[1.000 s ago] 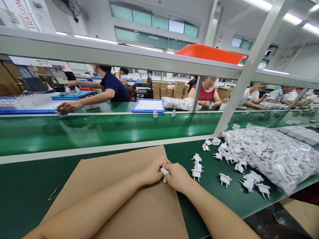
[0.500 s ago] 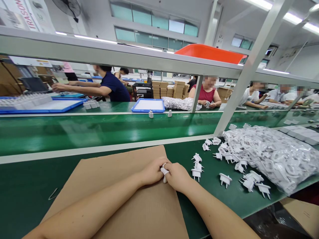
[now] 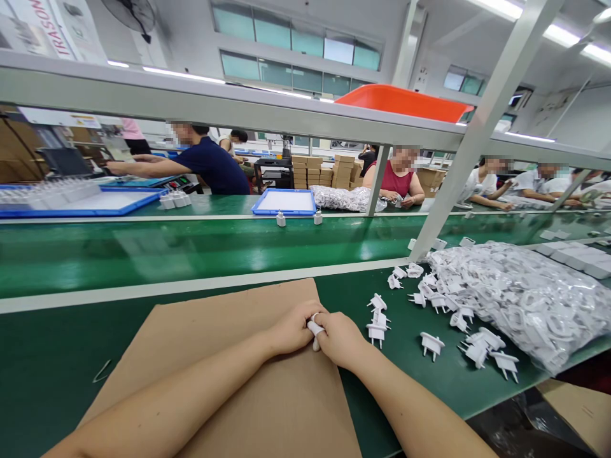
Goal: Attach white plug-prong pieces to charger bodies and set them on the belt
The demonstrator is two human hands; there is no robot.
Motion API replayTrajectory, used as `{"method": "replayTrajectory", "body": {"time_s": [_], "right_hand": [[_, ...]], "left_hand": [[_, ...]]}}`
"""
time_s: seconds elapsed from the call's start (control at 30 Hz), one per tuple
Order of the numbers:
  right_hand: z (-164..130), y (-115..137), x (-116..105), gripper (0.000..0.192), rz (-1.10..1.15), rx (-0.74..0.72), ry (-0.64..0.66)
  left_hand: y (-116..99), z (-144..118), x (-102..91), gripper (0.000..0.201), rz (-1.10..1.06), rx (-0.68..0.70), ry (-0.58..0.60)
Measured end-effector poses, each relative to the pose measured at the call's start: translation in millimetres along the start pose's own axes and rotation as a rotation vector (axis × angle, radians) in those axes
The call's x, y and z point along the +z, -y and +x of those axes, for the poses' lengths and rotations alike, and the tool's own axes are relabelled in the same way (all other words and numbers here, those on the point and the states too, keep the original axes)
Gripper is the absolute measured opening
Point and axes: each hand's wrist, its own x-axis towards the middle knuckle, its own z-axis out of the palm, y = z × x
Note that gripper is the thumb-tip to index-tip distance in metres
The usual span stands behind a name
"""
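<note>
My left hand (image 3: 296, 326) and my right hand (image 3: 340, 337) are pressed together over a sheet of brown cardboard (image 3: 229, 362), both with fingers closed. Whatever they grip is hidden behind the fingers. A white covering (image 3: 315, 327), which looks like a finger cot, shows between them. Just right of my right hand lies a small cluster of white two-pin plug pieces (image 3: 376, 331). Another plug piece (image 3: 432, 344) lies farther right, with several more around it in front of a large clear bag (image 3: 520, 292) full of similar white parts.
Beyond the cardboard runs a green conveyor belt (image 3: 205, 245) carrying small white adapters (image 3: 281, 219). A metal post (image 3: 449, 184) slants up to an overhead shelf holding an orange tray (image 3: 401, 102). Co-workers sit across the belt near a blue-rimmed tray (image 3: 284, 202). A bent wire (image 3: 101, 371) lies at left.
The small white adapters on the belt have shifted left. Across the belt, the worker in dark blue has leaned further left. My hands stay in place.
</note>
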Motion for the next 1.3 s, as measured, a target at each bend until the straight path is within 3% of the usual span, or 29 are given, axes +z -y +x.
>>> {"method": "replayTrajectory", "body": {"time_s": [1.3], "right_hand": [[-0.4,-1.1,1.3,0.021,-0.009,-0.003,-0.006]], "left_hand": [[2.4,-1.1,1.2,0.042,-0.015,-0.004,-0.004]]}}
